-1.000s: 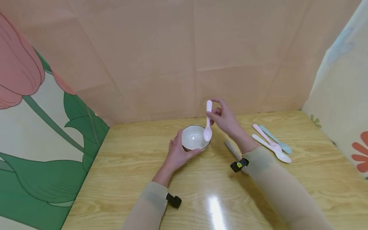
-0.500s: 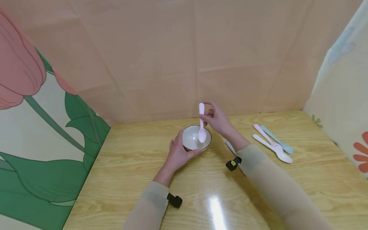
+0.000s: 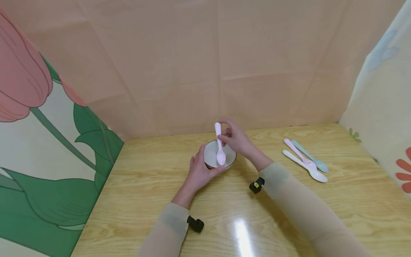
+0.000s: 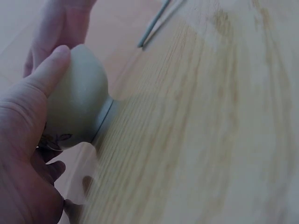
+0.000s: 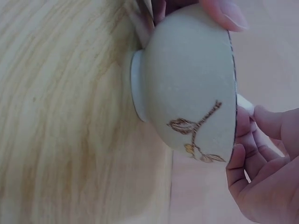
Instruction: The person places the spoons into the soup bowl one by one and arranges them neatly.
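Note:
A white bowl (image 3: 210,153) with a dark rim stands on the wooden table, brown leaf sprigs painted on its outside. My left hand (image 3: 200,175) grips it from the left, thumb at the near rim and fingers round the far left side. Between thumb and fingers, my right hand (image 3: 236,139) pinches a pale pink spoon (image 3: 221,157) by the handle. The spoon slants down into the bowl's opening, its scoop lowest and near the front rim. From the right wrist view, the bowl wall (image 5: 191,70) hides most of the spoon behind it.
Right of the bowl lie a white spoon (image 3: 303,164), another pink spoon (image 3: 297,151) and a blue-green spoon (image 3: 308,156), close together. A thin grey-blue handle (image 4: 154,23) lies on the table, hidden by my right forearm in the head view. A peach cloth (image 3: 167,71) hangs behind the table.
My right hand has carried the pink spoon left and down, from the bowl's right rim to inside its opening. The left hand and bowl have stayed in place.

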A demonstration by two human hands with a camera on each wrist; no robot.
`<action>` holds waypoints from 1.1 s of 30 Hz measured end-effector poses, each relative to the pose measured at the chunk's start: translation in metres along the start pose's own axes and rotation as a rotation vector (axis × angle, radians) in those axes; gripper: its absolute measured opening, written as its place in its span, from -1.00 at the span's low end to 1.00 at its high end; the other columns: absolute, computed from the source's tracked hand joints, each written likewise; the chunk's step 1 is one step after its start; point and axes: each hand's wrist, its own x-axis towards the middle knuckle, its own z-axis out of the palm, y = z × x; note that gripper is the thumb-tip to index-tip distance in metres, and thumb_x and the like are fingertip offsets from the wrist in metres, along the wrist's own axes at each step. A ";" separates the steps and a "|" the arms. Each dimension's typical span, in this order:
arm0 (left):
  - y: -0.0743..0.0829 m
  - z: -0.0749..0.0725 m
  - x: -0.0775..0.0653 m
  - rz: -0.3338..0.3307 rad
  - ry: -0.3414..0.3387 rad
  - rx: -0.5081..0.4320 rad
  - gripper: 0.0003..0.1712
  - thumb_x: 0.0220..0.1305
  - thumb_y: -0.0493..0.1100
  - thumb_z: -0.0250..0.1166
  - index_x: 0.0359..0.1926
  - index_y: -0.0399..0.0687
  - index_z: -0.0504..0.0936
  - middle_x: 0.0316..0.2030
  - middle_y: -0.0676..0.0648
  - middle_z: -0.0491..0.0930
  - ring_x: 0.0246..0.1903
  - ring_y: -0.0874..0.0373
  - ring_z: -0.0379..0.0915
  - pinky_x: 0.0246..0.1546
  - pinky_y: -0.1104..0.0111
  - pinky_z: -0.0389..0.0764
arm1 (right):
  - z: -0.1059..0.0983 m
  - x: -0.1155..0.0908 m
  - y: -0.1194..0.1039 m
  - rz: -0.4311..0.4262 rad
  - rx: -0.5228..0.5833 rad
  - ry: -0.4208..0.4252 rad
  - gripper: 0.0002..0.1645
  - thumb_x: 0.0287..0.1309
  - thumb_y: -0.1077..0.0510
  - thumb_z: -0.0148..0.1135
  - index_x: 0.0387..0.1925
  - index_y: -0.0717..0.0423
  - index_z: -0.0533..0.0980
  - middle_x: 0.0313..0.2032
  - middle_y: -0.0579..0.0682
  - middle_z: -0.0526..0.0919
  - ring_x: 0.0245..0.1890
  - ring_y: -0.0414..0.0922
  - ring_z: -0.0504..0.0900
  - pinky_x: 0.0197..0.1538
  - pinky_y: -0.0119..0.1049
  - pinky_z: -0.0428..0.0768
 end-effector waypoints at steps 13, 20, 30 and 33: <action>0.002 -0.001 -0.002 0.005 -0.001 -0.003 0.28 0.23 0.34 0.64 0.70 0.02 0.10 0.35 -0.08 0.54 0.37 -0.06 0.42 0.65 -0.23 -0.20 | 0.011 -0.002 0.002 -0.023 -0.065 -0.032 -0.35 0.58 0.32 0.29 0.56 0.02 0.36 -0.20 0.16 0.75 -0.23 0.04 0.72 -0.09 -0.04 0.69; 0.002 -0.001 -0.001 0.011 -0.005 -0.007 0.27 0.24 0.33 0.64 0.69 0.03 0.10 0.36 -0.11 0.54 0.38 -0.06 0.41 0.65 -0.25 -0.21 | 0.014 -0.001 0.003 -0.012 -0.108 -0.039 -0.33 0.60 0.26 0.29 0.60 0.00 0.35 -0.15 0.14 0.77 -0.19 0.03 0.71 -0.07 -0.09 0.66; 0.002 -0.002 -0.001 0.010 -0.010 -0.006 0.27 0.25 0.35 0.63 0.71 0.10 0.08 0.37 -0.07 0.51 0.39 -0.01 0.39 0.64 -0.26 -0.22 | 0.019 -0.001 0.003 -0.006 -0.151 -0.054 -0.31 0.62 0.20 0.29 0.64 -0.13 0.37 -0.06 0.12 0.77 -0.04 0.04 0.72 0.04 0.00 0.67; 0.001 -0.001 -0.001 0.013 -0.008 -0.001 0.27 0.24 0.35 0.63 0.70 0.09 0.09 0.36 -0.08 0.52 0.39 -0.01 0.40 0.64 -0.27 -0.22 | 0.019 -0.001 0.003 -0.006 -0.171 -0.057 -0.29 0.62 0.20 0.30 0.65 -0.14 0.36 -0.03 0.13 0.77 0.02 0.06 0.72 0.10 0.05 0.67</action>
